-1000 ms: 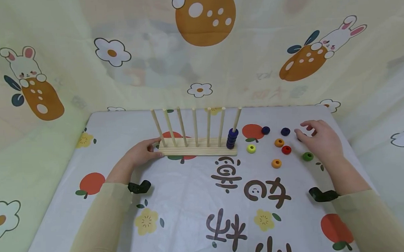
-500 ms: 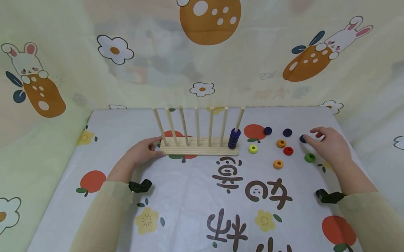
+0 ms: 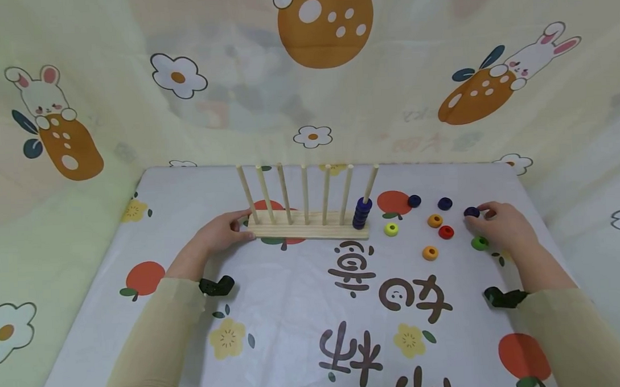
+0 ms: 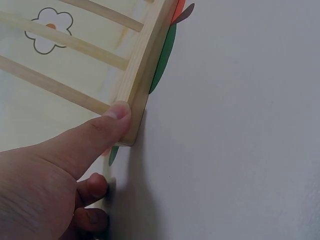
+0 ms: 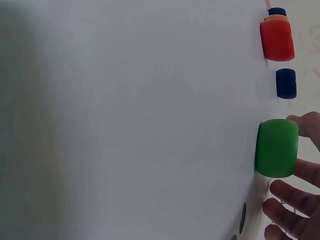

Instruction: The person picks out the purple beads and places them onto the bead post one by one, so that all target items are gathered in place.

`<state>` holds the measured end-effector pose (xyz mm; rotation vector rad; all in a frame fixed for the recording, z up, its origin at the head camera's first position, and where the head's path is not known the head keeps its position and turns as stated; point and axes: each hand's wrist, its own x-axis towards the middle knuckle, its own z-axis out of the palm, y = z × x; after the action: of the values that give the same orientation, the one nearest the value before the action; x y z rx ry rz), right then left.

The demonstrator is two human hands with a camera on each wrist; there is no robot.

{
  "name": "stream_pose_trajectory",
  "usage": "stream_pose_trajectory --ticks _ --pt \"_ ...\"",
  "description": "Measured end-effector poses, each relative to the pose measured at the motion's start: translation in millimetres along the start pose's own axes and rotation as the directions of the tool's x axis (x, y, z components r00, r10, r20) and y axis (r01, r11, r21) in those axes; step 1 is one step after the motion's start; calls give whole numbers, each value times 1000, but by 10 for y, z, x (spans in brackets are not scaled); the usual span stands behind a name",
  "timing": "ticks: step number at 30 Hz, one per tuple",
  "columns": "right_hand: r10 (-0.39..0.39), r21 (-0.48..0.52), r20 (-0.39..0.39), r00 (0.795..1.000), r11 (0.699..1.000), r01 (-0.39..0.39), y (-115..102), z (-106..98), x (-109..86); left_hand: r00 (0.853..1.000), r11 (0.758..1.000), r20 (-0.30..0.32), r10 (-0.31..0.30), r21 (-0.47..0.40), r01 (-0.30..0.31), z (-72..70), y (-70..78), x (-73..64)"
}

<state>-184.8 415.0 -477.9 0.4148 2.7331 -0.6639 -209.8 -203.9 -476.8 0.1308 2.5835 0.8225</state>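
My left hand grips the left end of a wooden peg stand, thumb on the front of its base in the left wrist view. Several upright pegs rise from the base. On the rightmost peg sits a stack of dark blue beads; the others are bare. Over on the right, my right hand pinches a dark blue bead between thumb and fingers, low at the cloth. A green bead lies just below that hand and hides the pinched bead in the right wrist view.
Loose beads lie between stand and right hand: a yellow-green bead, two orange beads, a red bead, and two more dark blue beads. A printed cloth covers the table, and a patterned curtain hangs behind.
My right hand has shifted slightly right and down, and its fingers have come together on the dark blue bead. The left hand keeps its hold on the stand.
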Motion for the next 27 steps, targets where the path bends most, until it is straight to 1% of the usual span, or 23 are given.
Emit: stream_pose_trajectory --ticks 5,10,13,17,21,23,27 --pt "-9 -9 -5 1000 1000 9 7 -12 -8 1000 1000 3 -1 5 1 -4 23 -6" --pt "-22 -29 1 1000 999 22 5 -20 -5 1000 1000 4 -6 -3 6 -3 21 -9" --pt "-15 -39 3 1000 999 16 -1 -14 4 1000 1000 8 -8 -9 8 0 11 -10" --pt "-16 -56 -14 1000 998 16 -4 -4 16 1000 1000 9 -6 -7 7 4 8 -9" --pt "-49 -72 -41 998 996 46 10 11 31 1000 1000 1 -10 -3 10 7 11 -5" --pt "-62 -83 -48 997 995 58 27 23 41 1000 1000 2 -5 -2 5 6 6 -1" --pt "-66 -95 -57 996 994 60 46 47 55 1000 1000 4 7 -7 -7 12 -6 5"
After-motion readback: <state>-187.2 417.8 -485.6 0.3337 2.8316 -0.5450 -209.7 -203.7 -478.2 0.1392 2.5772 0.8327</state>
